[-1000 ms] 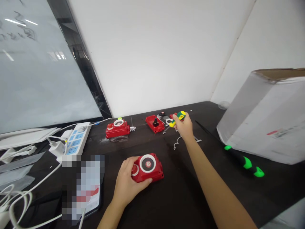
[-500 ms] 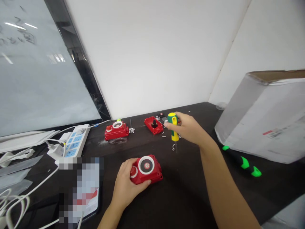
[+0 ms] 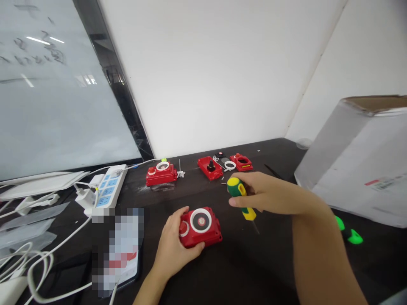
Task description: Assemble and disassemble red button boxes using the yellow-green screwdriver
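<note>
Evidently the left hand is pinching a red box — likely steadying it — while the right hand is clutching a screwdriver, tilted downward.

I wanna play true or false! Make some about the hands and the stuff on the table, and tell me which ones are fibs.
1. The left hand holds a red box. True.
2. The right hand holds a spoon. False: it holds a green-and-yellow screwdriver.
3. The screwdriver is touching that red box. False: they are apart.
4. An open red shell with a black part inside sits farther back on the table. True.
5. The white carton is at the picture's left edge. False: it is at the right.
</note>
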Motion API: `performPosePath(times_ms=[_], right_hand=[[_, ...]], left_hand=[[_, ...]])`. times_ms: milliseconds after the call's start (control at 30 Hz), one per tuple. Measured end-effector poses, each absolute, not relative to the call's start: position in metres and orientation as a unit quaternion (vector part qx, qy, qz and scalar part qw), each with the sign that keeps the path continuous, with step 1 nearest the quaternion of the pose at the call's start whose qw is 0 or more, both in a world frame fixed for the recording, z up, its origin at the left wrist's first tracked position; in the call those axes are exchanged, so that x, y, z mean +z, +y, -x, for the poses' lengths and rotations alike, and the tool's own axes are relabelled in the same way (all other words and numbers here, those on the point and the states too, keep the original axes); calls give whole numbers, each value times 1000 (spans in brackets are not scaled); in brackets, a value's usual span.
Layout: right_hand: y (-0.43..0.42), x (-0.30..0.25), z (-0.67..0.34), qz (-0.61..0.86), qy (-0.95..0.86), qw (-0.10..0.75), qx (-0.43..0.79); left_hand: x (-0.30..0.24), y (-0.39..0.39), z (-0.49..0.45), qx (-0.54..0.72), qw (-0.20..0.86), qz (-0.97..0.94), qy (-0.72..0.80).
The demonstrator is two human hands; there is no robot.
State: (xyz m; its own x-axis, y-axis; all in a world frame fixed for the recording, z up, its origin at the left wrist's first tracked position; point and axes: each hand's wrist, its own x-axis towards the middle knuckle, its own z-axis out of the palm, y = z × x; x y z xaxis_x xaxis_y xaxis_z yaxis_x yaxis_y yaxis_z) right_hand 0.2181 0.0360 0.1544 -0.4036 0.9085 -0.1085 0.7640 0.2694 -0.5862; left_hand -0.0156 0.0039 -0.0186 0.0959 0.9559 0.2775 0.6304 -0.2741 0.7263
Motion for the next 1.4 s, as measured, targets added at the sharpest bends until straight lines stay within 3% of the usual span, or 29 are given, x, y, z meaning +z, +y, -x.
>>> performPosePath(times_ms=[167,400,600,700,967,1400], right_hand=[[37,155,-227,536,-773,110,321],[33,158,-240,522,-769,144,340],[37,158,-208,429,-737,397,340],[46,144,-178,421,-702,460,345],[60,101,-122,429,-686,484,333],[58,91,-106,451,-718,441,294]], left_hand=[[-16,3,28,373,324,-681,540],[-7,4,42,357,380,-673,525],[-8,6,43,366,411,-628,550],[-11,7,44,371,412,-619,556],[-20,6,31,377,351,-597,615],[-22,5,34,383,346,-615,596]])
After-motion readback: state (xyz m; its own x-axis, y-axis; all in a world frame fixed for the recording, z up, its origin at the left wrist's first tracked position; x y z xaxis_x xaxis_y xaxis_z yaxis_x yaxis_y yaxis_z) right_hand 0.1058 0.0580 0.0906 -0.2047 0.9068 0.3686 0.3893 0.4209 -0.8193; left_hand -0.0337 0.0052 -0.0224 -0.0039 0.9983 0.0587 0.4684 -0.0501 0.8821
